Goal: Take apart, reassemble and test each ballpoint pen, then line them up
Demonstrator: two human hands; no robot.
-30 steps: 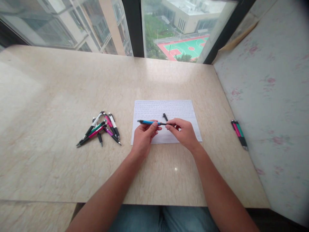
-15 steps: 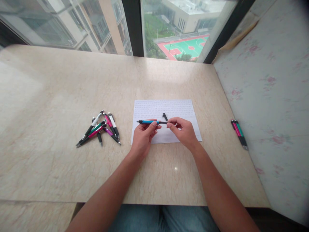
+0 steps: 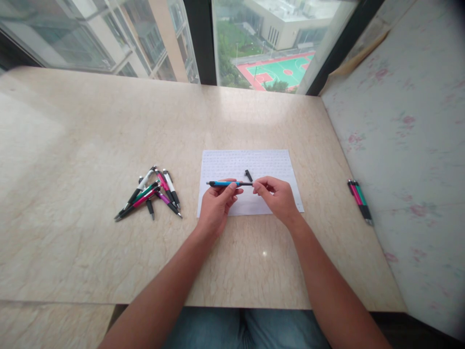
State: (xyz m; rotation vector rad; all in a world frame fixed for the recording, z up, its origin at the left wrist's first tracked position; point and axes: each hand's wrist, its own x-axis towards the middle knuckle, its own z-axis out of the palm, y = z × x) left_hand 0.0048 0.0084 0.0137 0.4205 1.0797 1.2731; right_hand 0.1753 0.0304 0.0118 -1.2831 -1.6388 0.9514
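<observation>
My left hand (image 3: 217, 206) grips the blue barrel of a ballpoint pen (image 3: 222, 184), its black button end toward the left. A thin dark pen refill (image 3: 247, 183) sticks out of the barrel's right end. Its far tip is pinched between the thumb and fingers of my right hand (image 3: 274, 194). Just beyond the refill, a small black pen piece (image 3: 248, 175), which looks like the pen's grip section, lies on a white sheet of paper (image 3: 223, 167) covered with rows of faint writing. Both hands are above this sheet.
To the left lies a loose pile of several coloured pens (image 3: 145, 195). Two pens, pink and green (image 3: 359, 199), rest side by side against the papered wall (image 3: 403, 145). A window stands behind the marble-look surface (image 3: 109, 261), whose front edge is near my lap.
My right hand has shifted very slightly to the right, and a little more of the dark refill shows. The left hand and the barrel have barely moved.
</observation>
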